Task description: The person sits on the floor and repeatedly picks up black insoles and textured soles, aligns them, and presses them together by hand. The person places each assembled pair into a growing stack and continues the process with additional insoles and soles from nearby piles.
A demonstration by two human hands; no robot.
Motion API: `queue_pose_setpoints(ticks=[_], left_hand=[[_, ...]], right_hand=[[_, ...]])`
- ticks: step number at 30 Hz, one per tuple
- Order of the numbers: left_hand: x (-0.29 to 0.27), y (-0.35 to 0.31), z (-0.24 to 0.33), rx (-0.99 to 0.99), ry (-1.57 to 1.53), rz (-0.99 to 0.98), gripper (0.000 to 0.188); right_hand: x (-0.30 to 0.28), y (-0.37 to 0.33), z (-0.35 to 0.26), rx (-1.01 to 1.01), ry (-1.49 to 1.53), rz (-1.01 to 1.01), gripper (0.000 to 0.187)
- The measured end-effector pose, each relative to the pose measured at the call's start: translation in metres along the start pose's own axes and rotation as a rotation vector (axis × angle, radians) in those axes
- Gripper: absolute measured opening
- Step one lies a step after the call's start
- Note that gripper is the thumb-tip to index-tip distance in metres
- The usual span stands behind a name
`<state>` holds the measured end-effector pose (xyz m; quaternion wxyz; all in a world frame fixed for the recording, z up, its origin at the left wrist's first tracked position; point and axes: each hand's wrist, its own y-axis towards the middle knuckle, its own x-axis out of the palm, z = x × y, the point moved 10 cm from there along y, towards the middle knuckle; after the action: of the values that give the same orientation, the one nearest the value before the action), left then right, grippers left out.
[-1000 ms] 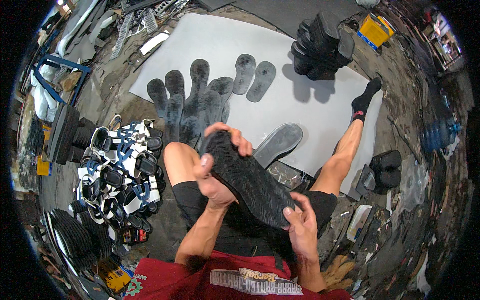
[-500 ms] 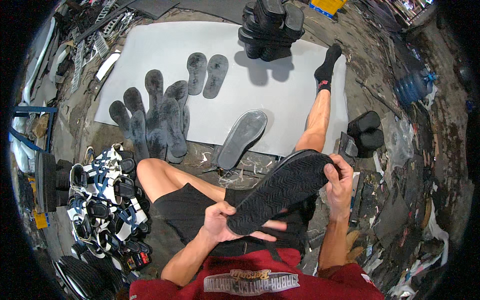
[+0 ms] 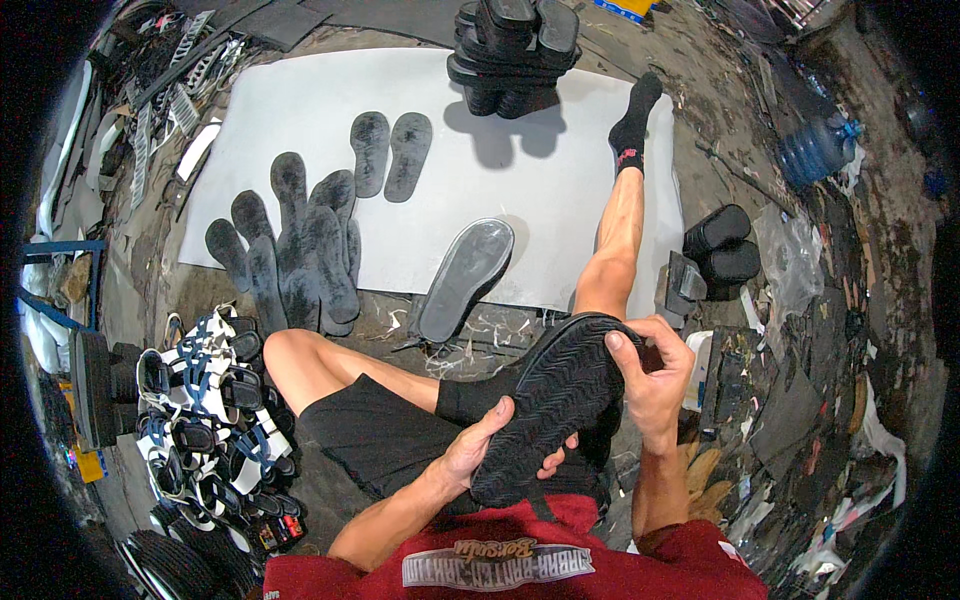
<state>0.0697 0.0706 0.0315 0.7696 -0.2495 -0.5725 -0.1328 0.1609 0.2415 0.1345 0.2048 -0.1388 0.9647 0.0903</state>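
A black shoe sole [image 3: 555, 400] is tilted over my lap, its zigzag tread facing up toward me. My left hand [image 3: 478, 452] grips the near end, thumb on the tread edge and fingertips showing past the other side. At the far end my right hand [image 3: 655, 375] pinches the rim between thumb and fingers. Beyond my lap a single grey-topped sole [image 3: 465, 280] lies partly on the white sheet [image 3: 560, 190]. Several dark, thin insoles [image 3: 310, 240] overlap at the sheet's left corner, and a pair of insoles [image 3: 388, 157] lies farther back.
Stacked black soles [image 3: 512, 55] stand on the sheet's far edge. To my left is a heap of white and blue sandal straps [image 3: 210, 400]. Two black rolled pieces [image 3: 722, 243], a plastic bag [image 3: 790, 255] and a blue water bottle [image 3: 815, 150] lie right, among scraps.
The sole has swung to a steeper angle, its far end moving left and nearer. My left hand's fingers have curled round its near end; my right hand still holds the far end.
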Motion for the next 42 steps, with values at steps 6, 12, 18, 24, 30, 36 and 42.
queue_pose_setpoints(ticks=[6, 12, 18, 24, 30, 36, 42], left_hand=[[-0.004, -0.002, 0.005, 0.141, 0.089, -0.139, 0.090], [0.001, -0.008, 0.015, 0.216, 0.080, -0.133, 0.096], [-0.013, 0.010, 0.052, 0.134, -0.139, -0.027, 0.085], [0.008, 0.016, 0.073, 0.277, -0.091, -0.143, 0.083], [-0.002, 0.016, 0.065, 0.252, -0.107, -0.111, 0.091], [0.008, 0.008, 0.071, 0.311, 0.031, -0.115, 0.089], [-0.003, -0.016, 0.104, 0.344, 0.519, 0.222, 0.064]], right_hand=[[0.003, -0.004, -0.014, -0.036, -0.039, 0.025, 0.013], [0.016, -0.008, -0.039, -0.240, -0.052, -0.043, 0.016], [0.046, -0.017, -0.053, -0.390, -0.109, -0.211, 0.021], [0.050, -0.029, -0.009, 0.050, 0.030, -0.152, 0.032], [0.049, -0.033, -0.020, -0.067, 0.039, -0.113, 0.025], [0.041, -0.043, -0.014, 0.046, 0.037, 0.058, 0.038], [0.081, -0.041, -0.026, 0.102, 0.190, -0.208, 0.027]])
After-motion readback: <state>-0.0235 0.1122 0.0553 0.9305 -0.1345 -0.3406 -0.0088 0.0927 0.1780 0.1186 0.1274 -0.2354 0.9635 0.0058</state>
